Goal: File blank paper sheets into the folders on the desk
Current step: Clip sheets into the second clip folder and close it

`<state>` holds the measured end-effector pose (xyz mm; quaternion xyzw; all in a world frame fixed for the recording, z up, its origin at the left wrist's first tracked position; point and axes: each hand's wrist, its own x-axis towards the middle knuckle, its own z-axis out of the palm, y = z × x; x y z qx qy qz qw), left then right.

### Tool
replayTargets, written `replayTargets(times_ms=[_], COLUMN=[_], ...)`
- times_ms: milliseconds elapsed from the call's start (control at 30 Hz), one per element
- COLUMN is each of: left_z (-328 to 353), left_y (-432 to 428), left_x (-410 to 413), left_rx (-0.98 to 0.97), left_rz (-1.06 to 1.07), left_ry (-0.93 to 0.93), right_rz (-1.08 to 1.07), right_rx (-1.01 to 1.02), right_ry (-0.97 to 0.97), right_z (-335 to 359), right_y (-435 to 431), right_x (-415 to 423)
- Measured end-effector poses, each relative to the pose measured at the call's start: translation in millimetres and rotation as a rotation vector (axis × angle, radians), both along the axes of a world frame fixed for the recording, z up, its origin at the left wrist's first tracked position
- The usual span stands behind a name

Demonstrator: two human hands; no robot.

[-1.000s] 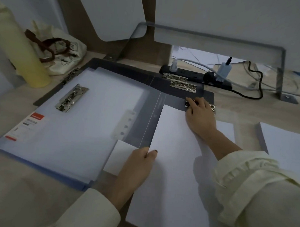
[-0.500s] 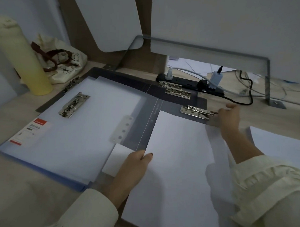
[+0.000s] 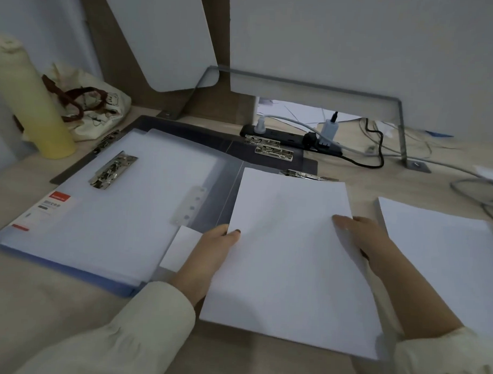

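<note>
A white blank sheet (image 3: 290,261) lies in front of me over the right half of an open dark folder (image 3: 234,169). My left hand (image 3: 209,250) grips the sheet's left edge, thumb on top. My right hand (image 3: 361,235) holds its right edge. The sheet's far edge sits just short of the folder's metal clip (image 3: 307,176). A pale blue folder (image 3: 110,204) with its own clip (image 3: 113,172) lies open to the left. A stack of blank paper (image 3: 444,258) rests at the right.
A yellow bottle (image 3: 27,106) and a cloth bag (image 3: 91,106) stand at the back left. A black power strip (image 3: 291,138) with plugs and trailing cables (image 3: 463,183) lies behind the folders, under a metal stand (image 3: 398,119). Two more clips (image 3: 271,150) lie on the dark folder.
My right hand left the metal clip, swung out to the right, then came back to grip the sheet's right edge. The sheet now sits tilted and slightly lifted between both hands.
</note>
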<state>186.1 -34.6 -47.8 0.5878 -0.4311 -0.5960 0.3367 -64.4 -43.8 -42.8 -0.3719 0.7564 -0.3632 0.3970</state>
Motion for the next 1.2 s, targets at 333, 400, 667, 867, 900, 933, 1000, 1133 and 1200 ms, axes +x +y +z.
replayTargets(times_ms=[333,400,667,867,900,933,1000,1133,1200], left_z=[-4,-3,-7,-14,-14,-15,-15,-15,-14], left_y=[-23,-26,-32,-37,-37,-37,-38,-38,-37], left_x=[-4,-1,-5,-5,-5,-4,-4,-3,-3], left_rx=[-0.155,-0.178,-0.371,-0.426,-0.426,-0.424,-0.422,-0.409,-0.406], left_rz=[-0.105,-0.137,-0.187,-0.178,-0.176,-0.175,-0.175,-0.161,-0.154], left_ry=[-0.431,-0.591,-0.967,-1.018,-1.018,-1.02,-1.026,-1.02,-1.011], right_rz=[-0.147,-0.165,-0.173,-0.113,-0.095,-0.075,-0.05,-0.023,-0.015], right_rx=[-0.063,-0.078,-0.087,-0.043,-0.025,-0.01,0.01,0.029,0.027], right_ry=[-0.05,-0.038,0.061,0.342,0.393,0.431,0.492,0.568,0.588], right_z=[-18,-19,-20,-13,-12,-11,-10,-11,-12], right_y=[10,7,-7,-13,-14,-14,-14,-13,-14], right_x=[1,2,2,8,11,13,17,22,23])
